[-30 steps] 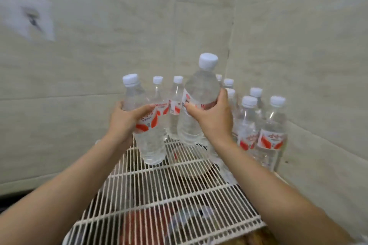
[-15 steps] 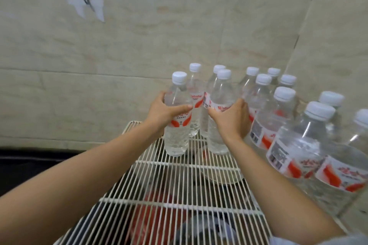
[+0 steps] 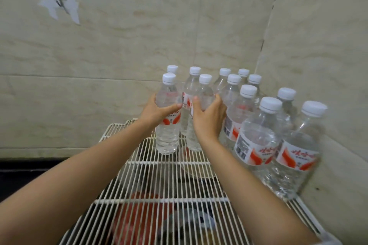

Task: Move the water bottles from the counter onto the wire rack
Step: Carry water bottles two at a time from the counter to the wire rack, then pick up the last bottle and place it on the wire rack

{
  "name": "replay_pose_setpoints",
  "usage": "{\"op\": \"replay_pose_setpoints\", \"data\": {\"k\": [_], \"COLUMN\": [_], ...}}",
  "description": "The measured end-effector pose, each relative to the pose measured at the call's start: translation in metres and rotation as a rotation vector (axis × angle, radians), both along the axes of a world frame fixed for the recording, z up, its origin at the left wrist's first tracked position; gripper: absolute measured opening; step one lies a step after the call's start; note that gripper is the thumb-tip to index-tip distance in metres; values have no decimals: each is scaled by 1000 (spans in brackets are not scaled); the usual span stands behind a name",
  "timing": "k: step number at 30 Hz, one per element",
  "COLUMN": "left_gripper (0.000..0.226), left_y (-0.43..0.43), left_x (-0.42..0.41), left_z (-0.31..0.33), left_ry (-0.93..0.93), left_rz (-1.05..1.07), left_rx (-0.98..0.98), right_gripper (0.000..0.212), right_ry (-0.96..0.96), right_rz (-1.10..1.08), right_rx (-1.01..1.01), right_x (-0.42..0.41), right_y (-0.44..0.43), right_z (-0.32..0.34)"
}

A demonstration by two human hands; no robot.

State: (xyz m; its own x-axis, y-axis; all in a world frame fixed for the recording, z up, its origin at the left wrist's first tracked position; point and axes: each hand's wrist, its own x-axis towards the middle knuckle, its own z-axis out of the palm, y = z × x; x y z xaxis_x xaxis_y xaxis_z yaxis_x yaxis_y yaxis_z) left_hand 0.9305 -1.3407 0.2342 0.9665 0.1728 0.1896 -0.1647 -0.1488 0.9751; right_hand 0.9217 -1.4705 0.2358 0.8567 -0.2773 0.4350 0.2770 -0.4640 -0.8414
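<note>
A white wire rack (image 3: 159, 181) fills the lower middle of the head view. Several clear water bottles with white caps and red-and-white labels stand upright on it, packed toward the back right corner. My left hand (image 3: 157, 112) is wrapped around the leftmost front bottle (image 3: 167, 135), whose base rests on the rack. My right hand (image 3: 207, 117) grips the bottle beside it (image 3: 205, 89), also standing on the wires. Two big bottles (image 3: 256, 141) stand nearest me on the right.
Beige tiled walls (image 3: 119, 55) meet in a corner behind the bottles. A taped hook (image 3: 57, 0) hangs on the wall at upper left. Under the rack lie a red object (image 3: 137, 219) and bowl-like shapes. A dark surface (image 3: 29, 167) lies at left.
Both bottles have come down from mid-air onto the rack beside the group. My hands still hold them. The view has shifted left and closer.
</note>
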Motion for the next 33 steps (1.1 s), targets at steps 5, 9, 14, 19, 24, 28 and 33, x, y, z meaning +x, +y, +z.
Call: {"op": "replay_pose_setpoints", "data": {"k": [5, 9, 14, 19, 24, 28, 33], "left_gripper": [90, 89, 81, 77, 73, 73, 72], "left_y": [21, 58, 137, 234, 334, 401, 449], "left_x": [-16, -47, -107, -196, -337, -483, -654], "left_z": [-6, -18, -25, -37, -53, -65, -87], "left_ry": [129, 196, 245, 280, 326, 419, 532], "left_rz": [22, 126, 281, 536, 837, 1089, 1374], "left_rx": [170, 297, 337, 293, 297, 285, 217], "right_gripper": [59, 55, 51, 50, 53, 55, 57], "right_ry": [-67, -85, -64, -70, -62, -13, 52], "right_rz": [101, 218, 380, 563, 773, 919, 1088], "right_rx": [-96, -180, -271, -323, -353, -407, -542], "right_x": [-35, -53, -77, -116, -187, -260, -347], "right_y": [5, 31, 89, 178, 292, 384, 467], "right_z": [-6, -12, -9, -10, -25, -48, -100]}}
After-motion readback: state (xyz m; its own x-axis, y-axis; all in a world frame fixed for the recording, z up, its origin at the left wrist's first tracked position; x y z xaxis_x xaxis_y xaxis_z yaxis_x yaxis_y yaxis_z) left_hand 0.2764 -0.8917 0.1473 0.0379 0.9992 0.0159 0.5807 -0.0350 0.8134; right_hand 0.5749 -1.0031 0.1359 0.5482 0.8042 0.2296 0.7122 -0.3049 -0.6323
